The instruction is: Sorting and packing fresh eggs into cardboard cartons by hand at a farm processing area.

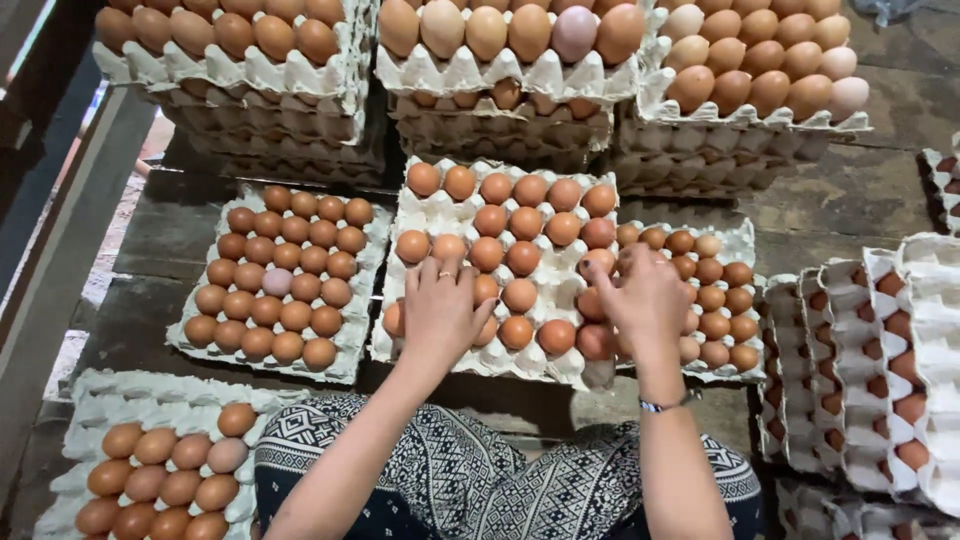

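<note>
Dark wooden boards (pixel 830 200) carry egg trays all round; left hand (pixel 440 310) and right hand (pixel 645 300) rest spread, fingers apart, on brown eggs (pixel 520 255) in the centre tray (pixel 430 205), stacked trays (pixel 500 110) behind.

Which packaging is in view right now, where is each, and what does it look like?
Centre tray: grey pulp, brown eggs, under both hands.
Left tray: grey, full of brown eggs.
Rear stacks: grey trays, piled.
Right trays: grey, overlapping.
No labels, signs or screens.

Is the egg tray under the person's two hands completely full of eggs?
No, the middle tray under the left hand and right hand has empty cups along its left side.
</note>
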